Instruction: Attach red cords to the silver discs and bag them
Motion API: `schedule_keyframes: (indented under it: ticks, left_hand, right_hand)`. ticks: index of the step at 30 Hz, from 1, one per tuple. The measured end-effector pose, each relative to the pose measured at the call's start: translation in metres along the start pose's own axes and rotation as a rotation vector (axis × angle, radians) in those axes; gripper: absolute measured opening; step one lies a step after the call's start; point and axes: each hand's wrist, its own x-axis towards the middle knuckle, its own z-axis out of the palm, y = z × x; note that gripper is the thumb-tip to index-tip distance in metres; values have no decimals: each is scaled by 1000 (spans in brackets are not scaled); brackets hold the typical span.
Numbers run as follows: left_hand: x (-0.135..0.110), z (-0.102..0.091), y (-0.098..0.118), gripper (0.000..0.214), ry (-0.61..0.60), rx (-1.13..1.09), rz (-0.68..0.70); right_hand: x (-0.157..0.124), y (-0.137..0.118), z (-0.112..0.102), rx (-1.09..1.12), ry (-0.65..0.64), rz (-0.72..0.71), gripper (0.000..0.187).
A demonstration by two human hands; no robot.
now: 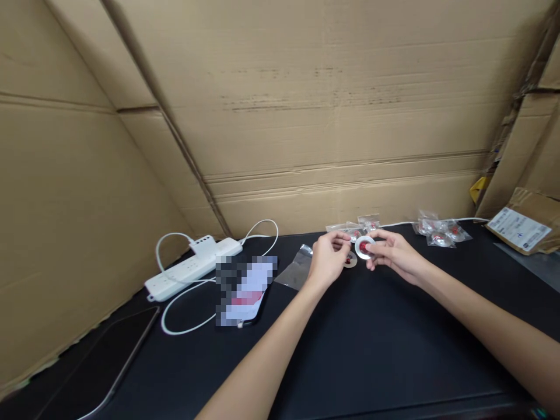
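Observation:
My right hand (394, 254) pinches a small round silver-white disc with a red centre (362, 247), its face turned toward me. Close beside it, my left hand (329, 256) has thumb and fingers drawn together; whatever they hold, if anything, is hidden or too small to name. A second round disc with red on it (350, 261) shows just below the left fingertips, and I cannot tell whether it lies on the table or touches that hand. Left of my left wrist lies a clear plastic bag (294, 269). Small clear packets (370, 223) with red-centred pieces lie behind my hands.
More clear packets (441, 230) lie at the back right, near a brown package with a white label (520, 228). On the left are a white power strip (195, 265), a looping white cable (186, 332), a blurred phone (247, 294) and a dark tablet-like slab (105, 356). Cardboard walls (332, 116) enclose the black table.

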Motion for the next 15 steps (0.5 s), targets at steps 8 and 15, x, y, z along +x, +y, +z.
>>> schedule_keyframes:
  ticks: [8, 15]
  left_hand:
    - [-5, -11, -11, 18, -137, 710, 129]
    - [-8, -3, -9, 7, -233, 583, 92]
  right_hand:
    - [11, 7, -21, 128, 250, 89, 21]
    - [11, 13, -19, 82, 250, 76, 23]
